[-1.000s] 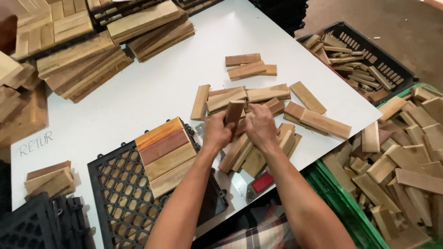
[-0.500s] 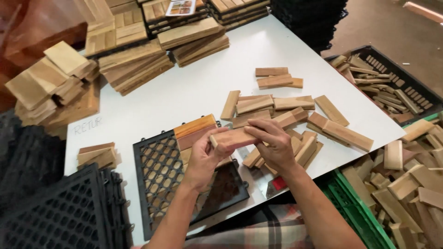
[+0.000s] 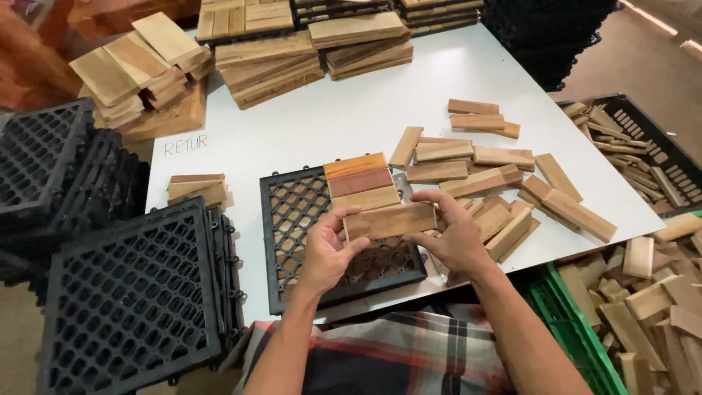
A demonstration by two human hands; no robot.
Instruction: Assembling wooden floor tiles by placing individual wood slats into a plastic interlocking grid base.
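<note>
Both hands hold one short wooden slat [image 3: 390,219] level above a black plastic grid tile [image 3: 292,219] on the white table [image 3: 351,124]. My left hand [image 3: 329,249] grips the slat's left end, my right hand [image 3: 450,234] its right end. Three wooden slats [image 3: 360,181] in orange, red-brown and pale tones lie side by side on the grid's upper right part, just beyond the held slat. The rest of the grid is bare lattice.
Loose slats [image 3: 497,183] lie scattered to the right on the table. Stacked black grid tiles [image 3: 131,292] stand at left. Finished wooden tiles [image 3: 270,58] are piled at the back. A green crate [image 3: 578,322] and a black crate [image 3: 643,146] at right hold more slats.
Both hands lifted a slat from the loose pile and carried it left, over the grid tile. The view shifted left, revealing the black tile stacks.
</note>
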